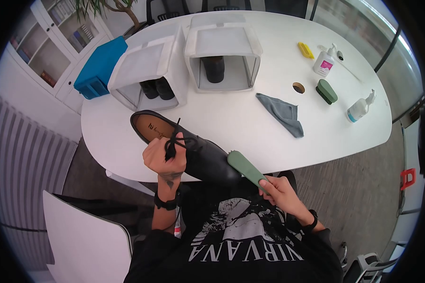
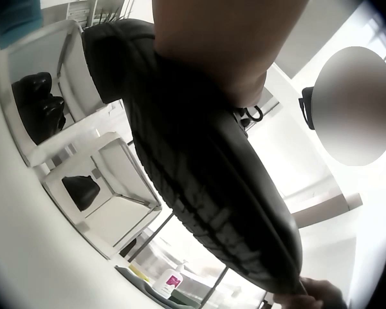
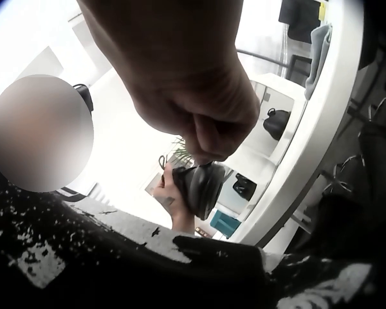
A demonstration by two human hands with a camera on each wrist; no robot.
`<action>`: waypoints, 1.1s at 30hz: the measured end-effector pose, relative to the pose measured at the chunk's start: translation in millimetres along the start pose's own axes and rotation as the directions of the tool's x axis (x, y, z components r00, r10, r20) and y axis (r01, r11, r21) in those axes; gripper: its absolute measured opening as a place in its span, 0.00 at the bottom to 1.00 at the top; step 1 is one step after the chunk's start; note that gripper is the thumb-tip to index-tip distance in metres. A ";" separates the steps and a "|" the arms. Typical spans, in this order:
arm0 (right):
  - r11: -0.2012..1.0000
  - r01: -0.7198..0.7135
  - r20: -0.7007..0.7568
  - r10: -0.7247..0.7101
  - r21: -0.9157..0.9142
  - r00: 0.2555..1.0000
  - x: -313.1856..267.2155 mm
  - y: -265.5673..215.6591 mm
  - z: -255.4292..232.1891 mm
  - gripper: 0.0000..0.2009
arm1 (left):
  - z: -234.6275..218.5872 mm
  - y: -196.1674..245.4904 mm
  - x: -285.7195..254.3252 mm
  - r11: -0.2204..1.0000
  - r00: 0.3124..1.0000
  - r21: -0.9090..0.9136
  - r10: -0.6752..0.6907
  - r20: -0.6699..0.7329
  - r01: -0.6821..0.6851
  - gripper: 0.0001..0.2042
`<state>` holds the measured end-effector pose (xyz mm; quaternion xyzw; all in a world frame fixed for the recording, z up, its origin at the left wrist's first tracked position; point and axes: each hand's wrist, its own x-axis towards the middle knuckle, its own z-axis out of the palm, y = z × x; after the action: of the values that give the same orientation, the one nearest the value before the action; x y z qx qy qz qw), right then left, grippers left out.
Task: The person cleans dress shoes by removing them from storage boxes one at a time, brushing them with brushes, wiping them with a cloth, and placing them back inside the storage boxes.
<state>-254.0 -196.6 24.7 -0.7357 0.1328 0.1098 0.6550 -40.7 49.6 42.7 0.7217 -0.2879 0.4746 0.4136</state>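
A black lace-up shoe (image 1: pixel 205 158) with a tan insole is held over the table's front edge, its toe toward the right. My left hand (image 1: pixel 165 155) grips it around the laced opening, with the black laces sticking out by the fingers. From below, the left wrist view shows its ridged dark sole (image 2: pixel 186 199). My right hand (image 1: pixel 281 192) holds a green shoe brush (image 1: pixel 245 168) by the handle end. The brush's head lies right at the shoe's toe, and its bristles are mostly hidden underneath.
Two white shoe boxes (image 1: pixel 222 42) with dark shoes inside stand at the back, beside a blue case (image 1: pixel 99 68). To the right lie a grey cloth (image 1: pixel 283 115), a second green brush (image 1: pixel 327 91), two pump bottles (image 1: pixel 324 63) and a yellow item (image 1: pixel 305 50). A round hole (image 1: pixel 298 87) pierces the tabletop.
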 end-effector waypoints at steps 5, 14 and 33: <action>0.999 0.044 0.084 -0.045 0.011 0.995 -5.7 -7.3 -3.8 0.23 | -2.5 1.1 -0.3 0.946 0.949 -0.076 -0.316 0.006 0.315 0.21; 0.961 0.229 0.556 -0.275 0.152 0.785 -2.1 -50.9 14.1 0.22 | 0.2 -16.9 19.4 0.171 0.593 -0.645 -0.614 0.522 0.745 0.18; 0.919 -0.096 0.331 -0.039 0.383 0.943 16.6 -37.8 22.7 0.24 | 17.1 14.4 9.5 0.133 0.664 -0.689 -0.447 0.600 0.712 0.23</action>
<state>-225.3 -170.9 51.9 -0.5579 0.0510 0.2128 0.8005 -41.1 27.5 52.5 0.4880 -0.2352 -0.0522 0.8389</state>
